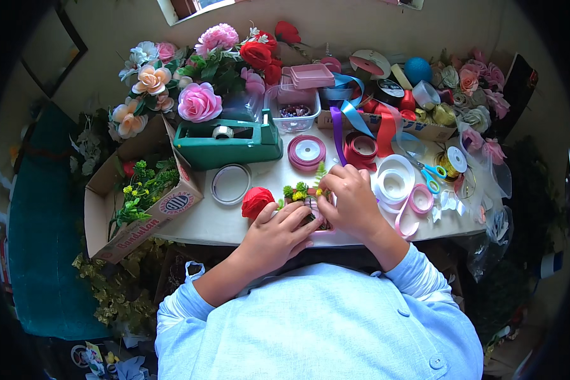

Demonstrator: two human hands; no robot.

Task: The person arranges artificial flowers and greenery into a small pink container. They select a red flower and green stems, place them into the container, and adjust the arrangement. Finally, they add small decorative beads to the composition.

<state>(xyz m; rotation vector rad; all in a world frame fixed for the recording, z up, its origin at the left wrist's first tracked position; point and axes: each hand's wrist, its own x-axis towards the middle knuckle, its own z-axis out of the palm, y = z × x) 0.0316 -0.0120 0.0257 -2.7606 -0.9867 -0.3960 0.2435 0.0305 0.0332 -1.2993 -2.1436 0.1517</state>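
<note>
Before me on the table, a small pink container (331,231) holds an arrangement of artificial flowers, partly covered by my fingers. My left hand (280,229) lies across its left and front side, fingers over the stems and thumb at the front edge. A red artificial rose (257,202) shows just beyond those fingertips. Yellow-green flower sprigs (297,192) stick up between my hands. With thumb and fingertips, my right hand (352,199) pinches low on a green fern sprig (320,174) at the arrangement's right side. The stem ends are hidden.
A green tape dispenser (228,148) stands behind, left of a pink ribbon roll (307,151). The cardboard box (142,233) at left holds greenery. White ribbon rolls (393,183), blue-handled scissors (430,176) and a gold wire spool (456,159) lie rightward. Artificial flowers (199,102) crowd the back.
</note>
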